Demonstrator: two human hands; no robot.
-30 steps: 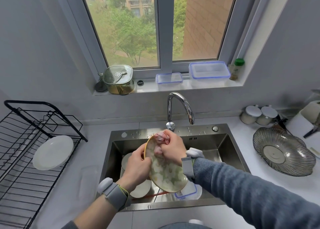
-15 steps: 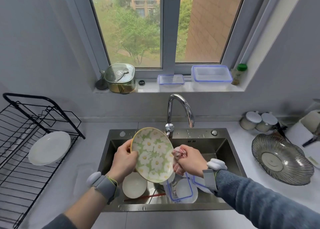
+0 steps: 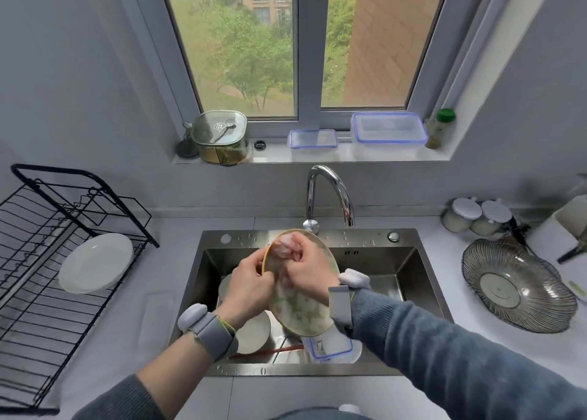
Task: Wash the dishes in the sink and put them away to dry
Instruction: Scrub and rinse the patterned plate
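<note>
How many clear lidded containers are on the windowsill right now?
3. A green-tinted one with a spoon on its lid at the left, a small blue-rimmed one at the middle, and a larger blue-rimmed one to its right. None looks hidden.

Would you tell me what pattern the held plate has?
Pale flowers on green, yellow-rimmed plate, seen blurred in the head view.

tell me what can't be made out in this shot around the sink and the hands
All in the head view:
- Pink cloth: bunched inside the right hand, its shape mostly hidden.
- Floral plate: pattern blurred, upper part covered by both hands.
- Dishes in the sink: their count is hidden by the plate and the left hand.
- Drying rack: left side cut off by the frame edge.
- Green-capped bottle: label too small to read.
</note>
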